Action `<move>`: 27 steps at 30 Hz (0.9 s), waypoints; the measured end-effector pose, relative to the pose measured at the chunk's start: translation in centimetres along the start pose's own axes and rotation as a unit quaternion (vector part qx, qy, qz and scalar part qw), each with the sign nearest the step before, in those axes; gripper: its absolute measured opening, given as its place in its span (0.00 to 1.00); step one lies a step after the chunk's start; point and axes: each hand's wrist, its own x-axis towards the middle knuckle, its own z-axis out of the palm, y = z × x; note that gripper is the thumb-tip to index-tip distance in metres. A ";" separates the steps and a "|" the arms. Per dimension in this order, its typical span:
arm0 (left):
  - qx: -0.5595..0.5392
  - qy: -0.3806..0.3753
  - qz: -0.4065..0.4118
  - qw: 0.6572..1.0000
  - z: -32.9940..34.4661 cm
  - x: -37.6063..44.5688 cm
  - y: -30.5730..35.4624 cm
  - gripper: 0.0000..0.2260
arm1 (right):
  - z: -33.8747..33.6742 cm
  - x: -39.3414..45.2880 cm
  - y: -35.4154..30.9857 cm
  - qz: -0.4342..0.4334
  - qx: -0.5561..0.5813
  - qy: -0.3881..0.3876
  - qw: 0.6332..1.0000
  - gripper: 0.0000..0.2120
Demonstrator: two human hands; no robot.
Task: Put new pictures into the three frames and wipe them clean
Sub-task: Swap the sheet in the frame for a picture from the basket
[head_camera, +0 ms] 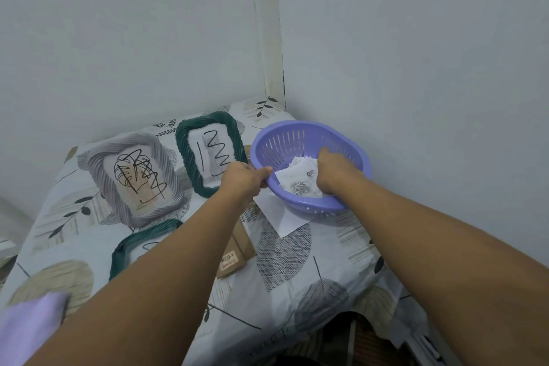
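Observation:
Three picture frames lie flat on the table: a grey frame (135, 179) with black scribbles on its picture, a dark green frame (209, 153) behind it with scribbled glass, and a second green frame (130, 245) partly hidden under my left forearm. A purple plastic basket (297, 139) stands at the right and holds several paper pictures (298, 182), one showing a rose. My left hand (245, 179) grips the basket's near-left rim. My right hand (334, 171) is inside the basket, fingers down among the papers; whether it holds one is hidden.
A white paper sheet (280, 217) lies under the basket's front edge. A brown cardboard piece (236, 252) with a label lies beside my left forearm. A lilac cloth (28, 325) sits at the near left. Walls close off the table's back and right. A leaf-patterned cloth (297, 276) covers the table.

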 end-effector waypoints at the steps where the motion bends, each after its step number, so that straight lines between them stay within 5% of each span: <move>1: 0.000 0.000 0.001 1.000 0.0 0.0 0.0 0.19 | 0.0 -0.1 0.0 -0.001 0.000 0.002 1.000 0.24; 4: 0.000 0.000 0.004 1.000 0.0 -0.2 0.0 0.19 | -0.2 -0.3 0.0 -0.012 -0.008 0.003 1.000 0.15; 13: -0.001 0.004 -0.004 1.000 0.0 -0.3 0.2 0.18 | -0.2 -0.4 0.1 -0.040 -0.020 0.053 0.998 0.07; 21: 0.057 0.024 0.029 0.998 -0.3 -0.2 0.1 0.20 | -0.9 -1.0 -0.4 -0.072 -0.014 0.160 0.984 0.08; 27: 0.134 0.075 0.081 0.985 -1.1 -1.1 0.7 0.23 | -1.4 -1.3 -0.9 -0.090 -0.015 0.169 0.981 0.08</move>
